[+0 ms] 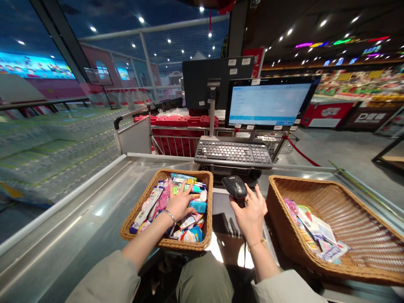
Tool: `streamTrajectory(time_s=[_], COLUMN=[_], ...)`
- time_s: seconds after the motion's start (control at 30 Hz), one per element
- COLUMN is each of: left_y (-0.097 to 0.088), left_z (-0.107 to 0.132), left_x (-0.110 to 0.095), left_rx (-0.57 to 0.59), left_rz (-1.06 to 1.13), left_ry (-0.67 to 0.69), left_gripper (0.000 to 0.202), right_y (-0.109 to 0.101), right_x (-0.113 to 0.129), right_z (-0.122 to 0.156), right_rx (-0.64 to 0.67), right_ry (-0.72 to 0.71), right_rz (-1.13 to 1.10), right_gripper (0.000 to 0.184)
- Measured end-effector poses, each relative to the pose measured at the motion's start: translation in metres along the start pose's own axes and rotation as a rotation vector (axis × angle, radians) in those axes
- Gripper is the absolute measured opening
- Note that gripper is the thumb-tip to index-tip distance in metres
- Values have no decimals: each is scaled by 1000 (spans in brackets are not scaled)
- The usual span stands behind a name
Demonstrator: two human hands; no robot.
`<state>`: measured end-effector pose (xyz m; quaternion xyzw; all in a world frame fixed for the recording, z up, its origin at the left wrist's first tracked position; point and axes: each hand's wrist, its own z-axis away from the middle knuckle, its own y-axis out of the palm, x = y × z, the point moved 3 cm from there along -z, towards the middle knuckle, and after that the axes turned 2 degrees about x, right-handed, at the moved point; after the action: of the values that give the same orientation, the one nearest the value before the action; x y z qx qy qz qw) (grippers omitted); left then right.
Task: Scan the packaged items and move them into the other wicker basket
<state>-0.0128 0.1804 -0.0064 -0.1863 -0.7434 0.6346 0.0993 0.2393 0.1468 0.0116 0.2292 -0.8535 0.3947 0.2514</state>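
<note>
The right hand [251, 210] grasps the scanner [234, 186] between the right basket [372, 235] and the left basket [209, 206], where the left hand [179, 204], fingers spread and loose, rests on heaped packs [192, 234], and tugging out a buried one could spill others onto the counter [102, 210].

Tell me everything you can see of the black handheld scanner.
The scanner is black and looks plastic, with a broad, rounded head bearing a small pale mark on top. Its narrower handle is mostly hidden by the right hand, which grips it. The head points forward and slightly left, towards the keyboard. It is held between the two wicker baskets. Its underside is hidden.
</note>
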Motion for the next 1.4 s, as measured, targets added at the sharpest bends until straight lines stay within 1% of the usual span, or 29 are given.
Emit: streamTrajectory(time_s=[0.07,0.17,0.37,0.53,0.6,0.7,0.87,1.1,1.23,1.4], left_y=[0,-6,-30,-51,-57,-64,-66,-62,-61,-57], left_z=[1,2,2,-7,-11,-17,-28,-45,-56,-68], left_x=[-2,-2,-2,-4,-6,-12,-26,-46,-57,-65], left_rx=[28,4,-164,-304,-345,-374,-406,-492,-528,-556], left_rz=[7,10,-10,-36,-42,-38,-24,-26,-15,8], left_ry=[12,16,21,13,17,24,40,44,34,30], left_gripper=[27,15,6,9,8,9,9,13,11,10], right_y=[-1,-2,-6,-10,-11,-14,-19,-28,-32,-36], right_x=[-1,-2,-2,-2,-3,-4,-4,-1,0,0], right_z=[0,0,0,0,0,1,1,1,2,3], right_rx=[-2,-3,-23,-42,-43,-46,-50,-51,-57,-44], right_ry=[3,5,4,-23,-32,-47,-76,-136,-168,-188], right_rz=[-1,-10,-17,-10,-4,-3,-3,-8,-4,6], right_gripper=[27,27,27,27,27,26,25,23,23,22])
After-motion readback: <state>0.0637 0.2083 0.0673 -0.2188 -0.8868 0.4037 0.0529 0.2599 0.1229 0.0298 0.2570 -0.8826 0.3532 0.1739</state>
